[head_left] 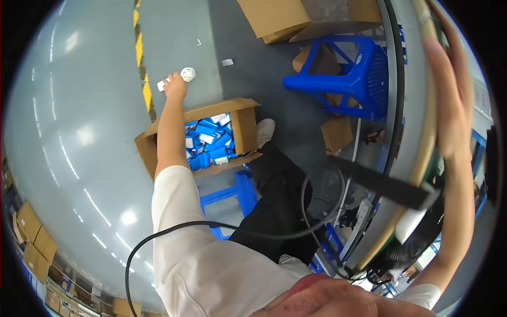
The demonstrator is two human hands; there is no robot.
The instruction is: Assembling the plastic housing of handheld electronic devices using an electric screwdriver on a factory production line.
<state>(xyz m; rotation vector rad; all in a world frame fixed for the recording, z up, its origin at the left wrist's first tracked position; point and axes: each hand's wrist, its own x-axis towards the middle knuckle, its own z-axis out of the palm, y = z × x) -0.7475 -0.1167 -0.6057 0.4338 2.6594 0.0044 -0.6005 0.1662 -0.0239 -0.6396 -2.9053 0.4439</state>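
My left hand (pixel 176 87) reaches out past a cardboard box, fingers closed around a small white object. A flat white end (pixel 162 85) sticks out on one side of the hand, and a round white coil-like bundle (pixel 188 74) shows on the other. The open cardboard box (pixel 245 132) holds many blue packs (pixel 203 129) with white labels. At the far right, my right hand (pixel 449 90) lies along the edge of the worktable (pixel 424 142), fingers stretched out; the fisheye rim distorts it.
A blue plastic stool (pixel 364 79) stands beside the worktable, and another blue stool (pixel 244 190) is beneath the box. Larger cartons (pixel 277 18) sit at the top. A black cable (pixel 174 228) loops across my front. Yellow-black tape (pixel 140 50) marks the floor.
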